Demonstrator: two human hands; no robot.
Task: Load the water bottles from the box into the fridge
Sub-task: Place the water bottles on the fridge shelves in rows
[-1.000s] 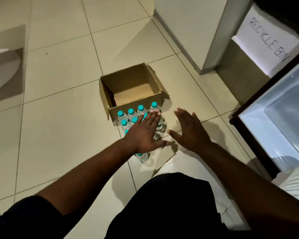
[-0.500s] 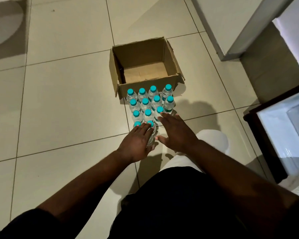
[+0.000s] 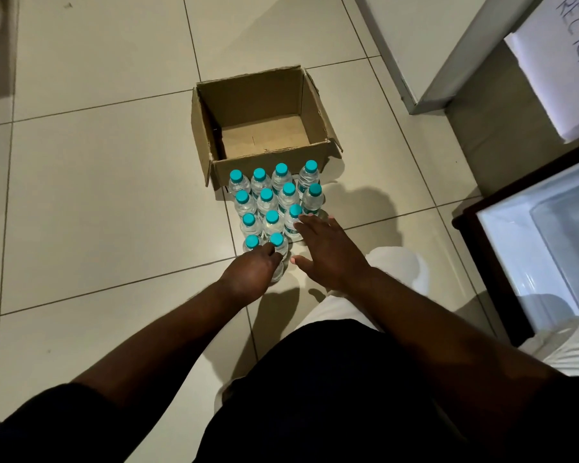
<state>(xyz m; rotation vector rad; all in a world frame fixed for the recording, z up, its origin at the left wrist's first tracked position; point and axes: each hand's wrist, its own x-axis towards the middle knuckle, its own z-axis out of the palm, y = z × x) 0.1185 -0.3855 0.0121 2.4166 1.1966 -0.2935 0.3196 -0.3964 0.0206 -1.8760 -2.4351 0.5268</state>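
The left hand (image 3: 251, 275), flat 0.5 s earlier, had curled its fingers round the nearest bottle (image 3: 276, 240). The right hand (image 3: 328, 252) stayed flat, fingers straight and apart, touching another bottle (image 3: 294, 213).

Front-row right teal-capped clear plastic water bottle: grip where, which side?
Grip the water bottle by its body below the cap, from the near side: it stands upright, neighbours crowd its left and far sides, near side free. Left hand grips there.

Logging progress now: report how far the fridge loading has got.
Done: the box is empty; the bottles stand on the floor before it. In hand: the left hand grips the nearest bottle, the right hand reaches open beside it. Left: every bottle; the open fridge shows none inside.
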